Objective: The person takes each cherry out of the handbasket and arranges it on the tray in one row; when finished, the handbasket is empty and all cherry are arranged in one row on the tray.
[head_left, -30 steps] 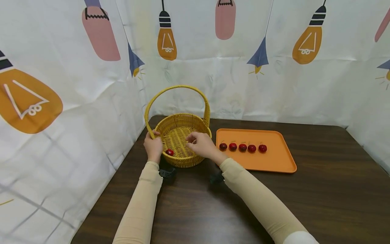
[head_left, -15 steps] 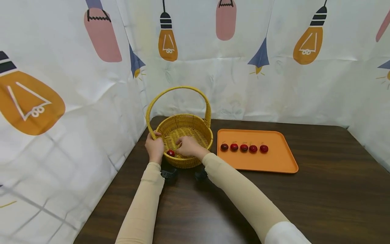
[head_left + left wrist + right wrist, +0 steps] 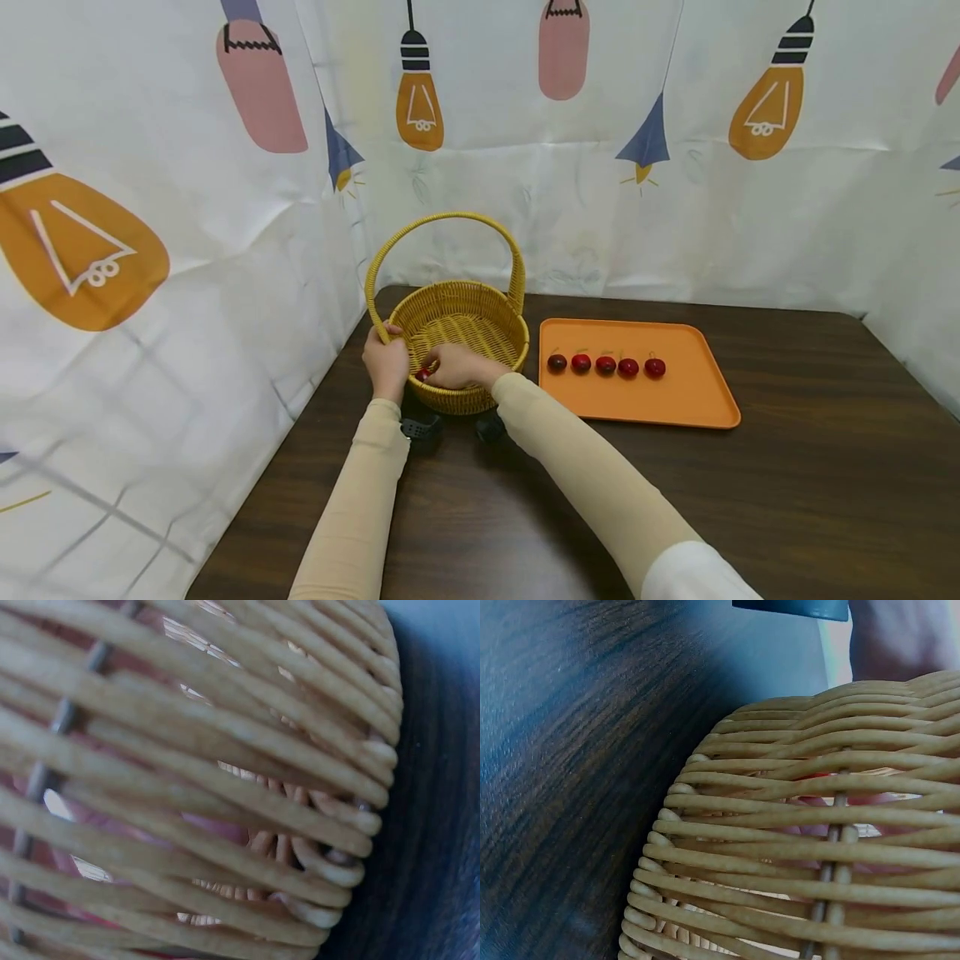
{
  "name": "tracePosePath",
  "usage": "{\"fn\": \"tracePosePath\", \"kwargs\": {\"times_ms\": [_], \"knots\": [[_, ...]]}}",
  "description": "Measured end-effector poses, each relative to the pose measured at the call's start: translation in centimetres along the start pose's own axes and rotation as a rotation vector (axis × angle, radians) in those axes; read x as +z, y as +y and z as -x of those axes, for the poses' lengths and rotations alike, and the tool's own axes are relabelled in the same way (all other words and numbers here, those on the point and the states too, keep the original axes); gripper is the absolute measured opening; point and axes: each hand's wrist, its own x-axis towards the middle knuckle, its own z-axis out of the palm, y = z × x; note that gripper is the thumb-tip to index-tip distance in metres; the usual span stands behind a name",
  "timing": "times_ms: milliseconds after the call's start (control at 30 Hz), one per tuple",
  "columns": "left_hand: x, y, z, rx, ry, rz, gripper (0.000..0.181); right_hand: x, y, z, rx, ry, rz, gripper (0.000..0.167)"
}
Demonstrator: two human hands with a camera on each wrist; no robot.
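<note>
A yellow wicker basket [image 3: 480, 321] with a tall hooped handle stands on the dark wooden table. My left hand [image 3: 387, 364] grips its left side, where the handle meets the rim. Inside the basket, my right hand [image 3: 456, 367] reaches down to the front left and pinches a dark red cherry [image 3: 422, 375], which its fingers partly cover. Both wrist views are largely filled by the basket's woven wall, in the left wrist view [image 3: 225, 742] and in the right wrist view [image 3: 780, 847]. Through the gaps only bits of fingers and red show.
To the right of the basket lies an orange tray [image 3: 675, 396]. Several cherries with stems, among them a dark one [image 3: 557, 362] and a redder one [image 3: 655, 367], form a row across it. A patterned white cloth [image 3: 570, 200] hangs behind and to the left of the table [image 3: 810, 467].
My right hand has moved left and down inside the basket to the cherry, and its fingers have closed on it. My left hand stays on the basket. The view has shifted slightly.
</note>
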Motion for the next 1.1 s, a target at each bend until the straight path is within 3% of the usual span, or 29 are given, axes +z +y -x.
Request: {"fn": "tracePosePath", "kwargs": {"times_ms": [200, 633, 933, 1100], "knots": [[0.0, 0.0, 0.0, -0.003, 0.006, 0.000, 0.018, 0.1, 0.1, -0.4, -0.040, -0.045, 0.037, 0.027], [0.2, 0.4, -0.2, -0.008, -0.009, 0.016, 0.018, -0.6, 0.4, 0.0, -0.001, -0.046, 0.063, 0.021], [0.1, 0.0, -0.3, -0.017, -0.001, 0.004, 0.016, -0.8, 0.9, 0.2, -0.115, -0.163, 0.038, 0.030], [0.0, 0.0, -0.2, -0.019, -0.003, 0.013, 0.016, -0.6, 1.0, 0.1, -0.131, -0.177, 0.051, 0.030]]}}
